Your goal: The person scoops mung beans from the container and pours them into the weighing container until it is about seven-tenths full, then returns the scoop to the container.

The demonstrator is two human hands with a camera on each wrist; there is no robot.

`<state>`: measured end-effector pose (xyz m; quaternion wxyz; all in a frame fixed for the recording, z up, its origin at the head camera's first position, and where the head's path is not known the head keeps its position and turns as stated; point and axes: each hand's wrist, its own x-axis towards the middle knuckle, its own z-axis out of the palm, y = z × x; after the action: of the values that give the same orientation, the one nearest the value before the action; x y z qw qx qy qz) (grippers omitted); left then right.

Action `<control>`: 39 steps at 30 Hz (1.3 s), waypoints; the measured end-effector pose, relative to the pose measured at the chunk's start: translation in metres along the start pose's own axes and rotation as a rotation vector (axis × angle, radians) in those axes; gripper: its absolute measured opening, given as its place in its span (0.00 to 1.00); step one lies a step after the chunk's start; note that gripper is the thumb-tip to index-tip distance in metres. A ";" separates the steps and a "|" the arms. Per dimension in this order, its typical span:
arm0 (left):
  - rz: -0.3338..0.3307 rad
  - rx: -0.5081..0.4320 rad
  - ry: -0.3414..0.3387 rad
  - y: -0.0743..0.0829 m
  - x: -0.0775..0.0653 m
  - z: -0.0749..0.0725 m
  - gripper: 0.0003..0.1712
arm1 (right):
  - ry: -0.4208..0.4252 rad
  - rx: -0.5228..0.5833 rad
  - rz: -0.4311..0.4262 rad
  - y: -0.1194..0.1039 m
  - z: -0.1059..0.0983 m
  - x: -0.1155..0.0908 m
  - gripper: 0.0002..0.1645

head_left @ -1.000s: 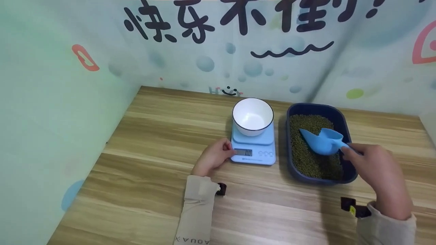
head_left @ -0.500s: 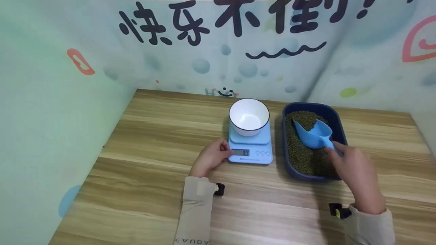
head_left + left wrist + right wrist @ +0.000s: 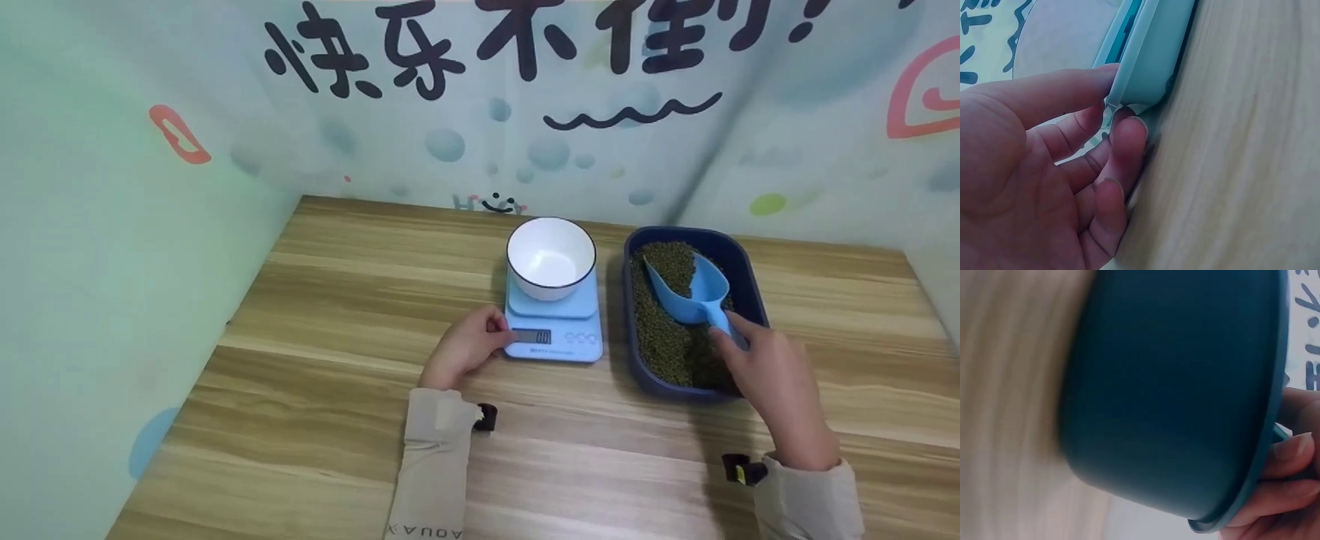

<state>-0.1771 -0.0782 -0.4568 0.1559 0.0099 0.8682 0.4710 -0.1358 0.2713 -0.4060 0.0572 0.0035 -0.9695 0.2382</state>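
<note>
My right hand [image 3: 776, 382] grips the handle of a light blue scoop [image 3: 679, 306], whose bowl carries dark green beans or pellets. The scoop sits within a navy tub [image 3: 636, 352] of the same small grains [image 3: 660, 356]. In the right wrist view the tub's wall [image 3: 1174, 399] hides most of the scoop, with my curled fingers [image 3: 1292, 450] at its rim. My left hand [image 3: 466, 346] pinches the left edge of a light blue kitchen scale [image 3: 589, 352], thumb on top, as the left wrist view shows. On the scale stands a white bowl [image 3: 551, 259] with a dark rim and nothing inside.
The scale's display [image 3: 531, 337] appears to read 0.0. A wood-grain table [image 3: 337, 300] carries everything. Behind it hangs a printed cloth [image 3: 420, 165], which also runs along the left side. The tub stands a short way right of the scale.
My right hand has moved left and the scoop has gone from hardly any visible grains to a heap in its bowl. My left hand stays on the scale; the head view shifted slightly.
</note>
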 end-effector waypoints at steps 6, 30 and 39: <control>-0.001 -0.020 -0.006 0.001 0.001 0.001 0.08 | 0.082 -0.007 -0.028 0.003 0.007 -0.003 0.25; -0.024 -0.036 -0.014 0.001 0.000 0.001 0.08 | 0.135 -0.103 0.001 0.005 0.023 0.003 0.21; 0.000 -0.070 -0.007 0.001 0.001 0.002 0.08 | 0.180 -0.128 -0.048 0.004 0.026 0.002 0.20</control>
<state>-0.1774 -0.0756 -0.4577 0.1592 0.0062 0.8506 0.5011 -0.1412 0.2631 -0.4305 0.1497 0.0017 -0.9733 0.1738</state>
